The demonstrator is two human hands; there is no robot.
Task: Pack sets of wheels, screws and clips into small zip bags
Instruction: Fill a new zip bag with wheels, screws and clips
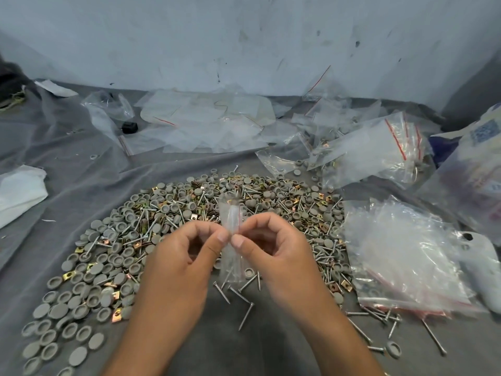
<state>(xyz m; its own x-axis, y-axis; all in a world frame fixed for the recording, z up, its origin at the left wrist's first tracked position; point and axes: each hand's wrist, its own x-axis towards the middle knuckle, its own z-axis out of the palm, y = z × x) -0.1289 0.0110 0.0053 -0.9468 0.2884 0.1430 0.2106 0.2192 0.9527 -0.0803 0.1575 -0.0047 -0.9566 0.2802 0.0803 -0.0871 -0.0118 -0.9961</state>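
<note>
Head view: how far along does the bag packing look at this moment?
Done: some filled zip bags lie at the far right. In hand: the left hand and right hand both pinch one small zip bag over the heap; its contents are unclear. Left: a large heap of wheels, screws and clips on the grey cloth, and a stack of empty bags at right. Most remains.

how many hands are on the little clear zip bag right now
2. The left hand pinches the small clear zip bag from the left, the right hand from the right, above the pile of grey wheels.
</note>
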